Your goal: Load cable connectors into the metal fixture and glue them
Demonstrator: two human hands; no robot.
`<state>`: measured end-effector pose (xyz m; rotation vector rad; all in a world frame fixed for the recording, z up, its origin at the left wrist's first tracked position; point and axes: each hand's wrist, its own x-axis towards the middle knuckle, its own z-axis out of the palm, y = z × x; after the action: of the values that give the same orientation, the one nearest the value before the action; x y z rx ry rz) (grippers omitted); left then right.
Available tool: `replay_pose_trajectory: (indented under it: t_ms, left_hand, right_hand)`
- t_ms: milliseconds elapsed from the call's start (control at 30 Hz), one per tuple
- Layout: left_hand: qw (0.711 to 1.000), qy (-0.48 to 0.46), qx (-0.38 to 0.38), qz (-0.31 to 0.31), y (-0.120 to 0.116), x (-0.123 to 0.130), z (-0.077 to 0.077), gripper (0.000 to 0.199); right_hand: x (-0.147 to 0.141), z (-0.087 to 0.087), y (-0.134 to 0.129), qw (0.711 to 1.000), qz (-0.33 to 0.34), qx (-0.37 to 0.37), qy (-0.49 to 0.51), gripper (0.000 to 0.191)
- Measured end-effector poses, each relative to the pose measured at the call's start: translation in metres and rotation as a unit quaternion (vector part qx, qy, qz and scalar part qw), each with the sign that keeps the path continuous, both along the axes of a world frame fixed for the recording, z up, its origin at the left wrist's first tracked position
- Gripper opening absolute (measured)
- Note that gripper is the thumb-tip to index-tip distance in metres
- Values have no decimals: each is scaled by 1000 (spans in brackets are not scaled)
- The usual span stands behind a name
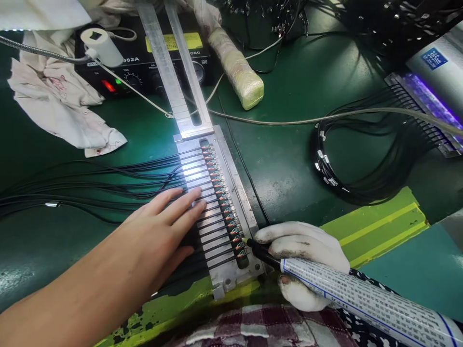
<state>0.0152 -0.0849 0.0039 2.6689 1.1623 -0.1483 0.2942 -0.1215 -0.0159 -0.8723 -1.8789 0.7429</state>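
A metal fixture (214, 245) holds a row of thin black cables (141, 169) side by side, their stripped coloured wire ends at small metal connectors (219, 185) along a slot. My bare left hand (164, 226) lies flat over the cables, fingers stretched out and fingertips on the fixture's left part. In a white, stained glove, my right hand (307, 250) grips a glue syringe (347, 289), a long white tube covered in printed text with a black nozzle. Its tip points at the connectors near the fixture's lower end; whether it touches them I cannot tell.
Behind the fixture stand a black control box (144, 72) and a wrapped bar (238, 72). A white cloth (61, 101) lies left. At right are a coiled cable bundle (325, 168) and a lamp (441, 67) glowing violet over another fixture. A hose (289, 120) crosses the green table.
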Motion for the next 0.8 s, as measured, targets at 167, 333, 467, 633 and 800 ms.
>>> replay_pose_trajectory:
  t_ms: [167, 333, 467, 633, 800]
  left_hand:
    - [1000, 4, -9, 9, 0, 3, 4, 52]
    - [1000, 8, 23, -13, 0, 2, 3, 50]
    - [1000, -10, 20, -20, 1, 0, 1, 51]
    - [1000, -11, 17, -12, 0, 1, 4, 52]
    - [1000, -16, 8, -4, 0, 0, 3, 52]
  right_hand:
    - [0, 2, 0, 1000, -2, -7, 1, 16]
    - [0, 2, -1, 1000, 2, -3, 10, 16]
    - [0, 1, -2, 1000, 2, -8, 13, 15]
    - [1, 0, -3, 1000, 2, -11, 12, 15]
    - [1, 0, -4, 1000, -3, -10, 7, 12]
